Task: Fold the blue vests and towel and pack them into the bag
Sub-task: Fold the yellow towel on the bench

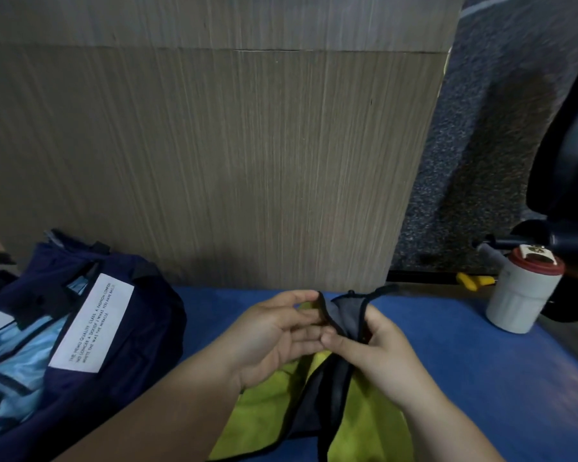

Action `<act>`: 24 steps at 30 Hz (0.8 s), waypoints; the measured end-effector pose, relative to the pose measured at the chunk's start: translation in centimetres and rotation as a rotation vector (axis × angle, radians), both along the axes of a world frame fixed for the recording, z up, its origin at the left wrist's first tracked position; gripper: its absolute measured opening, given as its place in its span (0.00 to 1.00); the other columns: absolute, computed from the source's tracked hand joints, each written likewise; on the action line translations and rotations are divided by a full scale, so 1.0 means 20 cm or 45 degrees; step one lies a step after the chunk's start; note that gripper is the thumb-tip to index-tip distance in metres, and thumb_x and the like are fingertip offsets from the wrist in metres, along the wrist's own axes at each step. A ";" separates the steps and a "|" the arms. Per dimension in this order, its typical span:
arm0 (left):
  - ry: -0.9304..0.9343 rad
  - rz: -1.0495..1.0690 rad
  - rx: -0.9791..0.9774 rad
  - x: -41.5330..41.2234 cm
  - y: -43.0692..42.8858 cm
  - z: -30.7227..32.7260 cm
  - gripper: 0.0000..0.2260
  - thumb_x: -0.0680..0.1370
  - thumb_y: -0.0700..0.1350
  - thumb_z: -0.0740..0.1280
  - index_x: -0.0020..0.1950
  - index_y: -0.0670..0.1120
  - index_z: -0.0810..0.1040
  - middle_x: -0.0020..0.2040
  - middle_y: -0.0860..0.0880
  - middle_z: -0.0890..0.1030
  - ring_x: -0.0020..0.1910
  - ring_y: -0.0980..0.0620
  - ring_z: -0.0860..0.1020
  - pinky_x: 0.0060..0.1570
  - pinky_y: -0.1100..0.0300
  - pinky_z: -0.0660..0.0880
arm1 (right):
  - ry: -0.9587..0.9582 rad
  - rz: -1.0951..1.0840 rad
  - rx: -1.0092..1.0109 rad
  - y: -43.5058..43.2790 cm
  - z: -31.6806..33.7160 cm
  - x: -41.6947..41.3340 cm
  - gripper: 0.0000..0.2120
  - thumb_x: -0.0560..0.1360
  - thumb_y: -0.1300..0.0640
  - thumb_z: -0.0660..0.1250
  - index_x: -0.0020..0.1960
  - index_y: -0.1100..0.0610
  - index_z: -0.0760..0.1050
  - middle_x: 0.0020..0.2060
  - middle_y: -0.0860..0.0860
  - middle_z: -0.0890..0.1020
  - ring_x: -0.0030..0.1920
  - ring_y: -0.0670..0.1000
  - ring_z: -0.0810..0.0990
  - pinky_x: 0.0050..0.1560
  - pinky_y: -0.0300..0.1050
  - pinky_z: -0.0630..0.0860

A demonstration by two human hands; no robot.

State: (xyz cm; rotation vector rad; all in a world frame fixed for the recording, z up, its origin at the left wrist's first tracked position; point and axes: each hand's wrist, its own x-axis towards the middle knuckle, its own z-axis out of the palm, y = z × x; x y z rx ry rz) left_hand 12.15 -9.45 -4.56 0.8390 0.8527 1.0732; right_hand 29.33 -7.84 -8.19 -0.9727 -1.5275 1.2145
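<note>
On blue table (481,361), right hand (381,348) grips the towel (364,428); left hand (274,331) pinches its black edge, near the bag (141,328).

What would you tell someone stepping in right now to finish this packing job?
Left hand pinches the black hem of the towel; right hand grips the bunched cloth beside it.
The towel, yellow-green and grey, is half lifted over the blue table and not yet folded.
Light blue vests already lie in the open navy bag on the left.
Left to do: fold the towel and put it in the bag.
</note>
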 end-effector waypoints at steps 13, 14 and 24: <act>1.098 -0.213 0.465 -0.09 0.13 -0.14 0.05 0.79 0.46 0.67 0.53 0.57 0.78 0.51 0.56 0.80 0.52 0.60 0.78 0.53 0.67 0.74 | 0.691 -0.053 -0.323 0.03 0.09 0.08 0.16 0.76 0.70 0.57 0.56 0.59 0.79 0.47 0.61 0.84 0.46 0.57 0.83 0.49 0.51 0.80; 1.130 -0.189 0.487 -0.09 0.13 -0.15 0.04 0.79 0.47 0.67 0.51 0.56 0.78 0.49 0.56 0.80 0.49 0.61 0.78 0.50 0.68 0.74 | 0.717 -0.091 -0.319 0.04 0.09 0.09 0.15 0.76 0.70 0.58 0.58 0.59 0.77 0.47 0.60 0.84 0.46 0.57 0.83 0.49 0.51 0.81; 1.105 -0.386 0.630 -0.12 0.07 -0.12 0.13 0.75 0.44 0.72 0.54 0.47 0.71 0.43 0.50 0.79 0.40 0.57 0.76 0.41 0.61 0.74 | 0.833 -0.395 -0.117 0.09 0.17 0.30 0.16 0.80 0.66 0.59 0.63 0.55 0.75 0.46 0.52 0.84 0.44 0.49 0.83 0.46 0.43 0.81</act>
